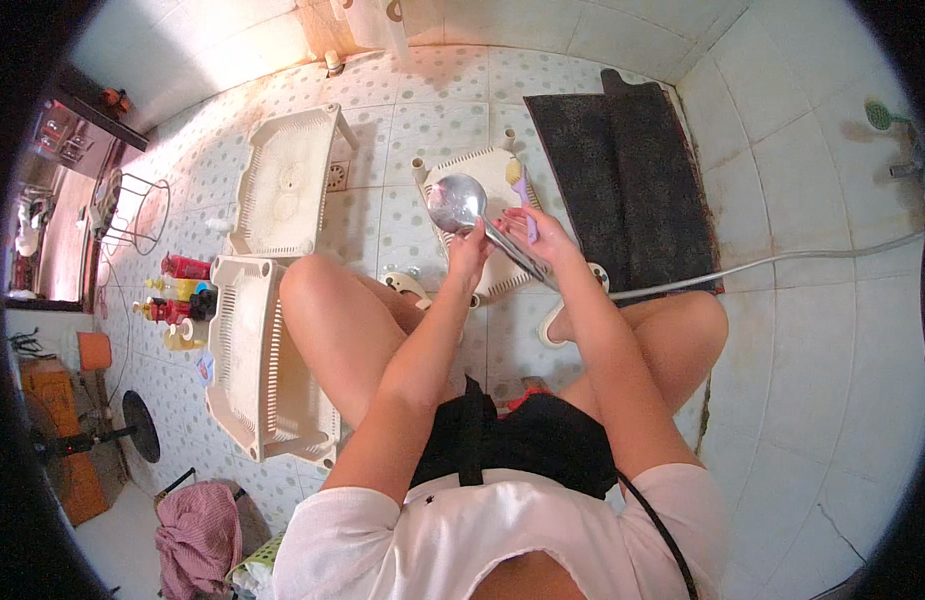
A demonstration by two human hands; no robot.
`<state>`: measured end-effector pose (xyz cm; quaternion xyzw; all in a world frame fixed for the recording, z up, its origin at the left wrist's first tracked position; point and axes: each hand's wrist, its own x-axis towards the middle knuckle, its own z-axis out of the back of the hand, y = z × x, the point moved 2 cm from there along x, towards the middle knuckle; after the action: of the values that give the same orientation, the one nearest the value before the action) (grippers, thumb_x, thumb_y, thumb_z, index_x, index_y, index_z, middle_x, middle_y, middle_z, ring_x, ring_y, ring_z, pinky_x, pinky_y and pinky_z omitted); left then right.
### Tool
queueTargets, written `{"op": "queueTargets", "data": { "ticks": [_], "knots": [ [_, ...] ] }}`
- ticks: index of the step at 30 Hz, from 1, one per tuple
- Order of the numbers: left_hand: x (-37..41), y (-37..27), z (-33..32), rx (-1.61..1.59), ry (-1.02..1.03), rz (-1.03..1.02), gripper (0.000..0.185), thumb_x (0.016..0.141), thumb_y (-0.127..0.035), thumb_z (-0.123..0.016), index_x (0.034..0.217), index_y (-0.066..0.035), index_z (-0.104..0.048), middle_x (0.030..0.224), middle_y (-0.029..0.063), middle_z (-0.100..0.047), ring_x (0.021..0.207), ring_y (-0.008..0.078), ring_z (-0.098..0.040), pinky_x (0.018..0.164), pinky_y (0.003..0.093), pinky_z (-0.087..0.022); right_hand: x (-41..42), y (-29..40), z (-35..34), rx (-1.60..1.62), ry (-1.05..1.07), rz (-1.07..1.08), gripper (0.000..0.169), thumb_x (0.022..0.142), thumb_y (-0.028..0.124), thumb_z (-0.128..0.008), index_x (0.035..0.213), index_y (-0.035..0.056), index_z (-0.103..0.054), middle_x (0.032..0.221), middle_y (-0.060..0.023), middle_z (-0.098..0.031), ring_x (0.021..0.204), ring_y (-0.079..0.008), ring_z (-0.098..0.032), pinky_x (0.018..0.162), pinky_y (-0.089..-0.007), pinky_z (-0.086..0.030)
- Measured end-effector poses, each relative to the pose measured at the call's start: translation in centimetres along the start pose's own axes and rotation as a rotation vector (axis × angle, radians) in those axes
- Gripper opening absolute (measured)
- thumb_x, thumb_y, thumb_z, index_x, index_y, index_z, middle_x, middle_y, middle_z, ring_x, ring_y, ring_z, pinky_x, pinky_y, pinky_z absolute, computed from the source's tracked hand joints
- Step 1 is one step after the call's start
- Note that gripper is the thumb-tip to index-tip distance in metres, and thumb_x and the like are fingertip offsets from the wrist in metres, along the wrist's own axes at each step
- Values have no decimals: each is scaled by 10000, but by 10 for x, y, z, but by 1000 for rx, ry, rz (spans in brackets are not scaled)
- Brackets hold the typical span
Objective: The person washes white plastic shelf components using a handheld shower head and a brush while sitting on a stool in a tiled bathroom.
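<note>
My left hand (470,253) grips the neck of a chrome shower head (456,202). Its round head tilts away from me, and its handle slopes down to the right. In my right hand (541,234) is a small brush with a purple handle (524,191) and yellowish bristles (514,171). The fingers of that hand are partly spread beside the shower handle. Beneath both hands a cream plastic shelf tier (500,274) lies on the tiled floor, with short leg posts pointing up at its far corners. Whether water is running cannot be made out.
A grey hose (777,257) crosses from the right wall. Black mats (627,180) lie right of the shelf tier. At left are another shelf tier (278,187), a stacked shelf unit (241,360), several bottles (184,289), a wire rack (136,214) and a floor drain (338,175).
</note>
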<state>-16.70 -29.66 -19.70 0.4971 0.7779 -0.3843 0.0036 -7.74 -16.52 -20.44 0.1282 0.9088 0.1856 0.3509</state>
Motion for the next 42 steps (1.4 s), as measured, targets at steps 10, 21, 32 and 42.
{"op": "queueTargets", "data": {
  "ticks": [10,21,32,42],
  "knots": [
    [1,0,-10,15,121,131,296,933,-188,-467,1102,39,-382,996,173,-592,902,258,-618,798,323,-515,130,-5,25,-441,-69,-229,183,855,210,-482,836,81,-610,767,-91,-604,698,-211,-564,594,-309,-469],
    [1,-8,4,65,176,116,341,943,-281,-437,1036,38,-511,974,132,-611,916,205,-604,848,308,-479,89,-10,-23,-471,73,-190,198,833,216,-513,803,55,-625,718,-83,-628,595,-201,-584,552,-334,-491],
    [3,-8,12,45,118,116,332,944,-268,-437,1036,47,-493,967,130,-596,915,219,-604,836,326,-489,94,-21,-16,-598,-51,-38,99,820,76,-515,796,51,-607,649,-86,-581,542,-207,-555,462,-343,-443],
    [0,-12,0,-11,131,140,301,931,-231,-470,1075,32,-450,954,140,-602,908,249,-617,843,342,-498,102,-19,-9,-560,-183,13,135,833,143,-514,803,46,-603,648,-104,-580,476,-221,-522,398,-353,-405]
  ]
}}
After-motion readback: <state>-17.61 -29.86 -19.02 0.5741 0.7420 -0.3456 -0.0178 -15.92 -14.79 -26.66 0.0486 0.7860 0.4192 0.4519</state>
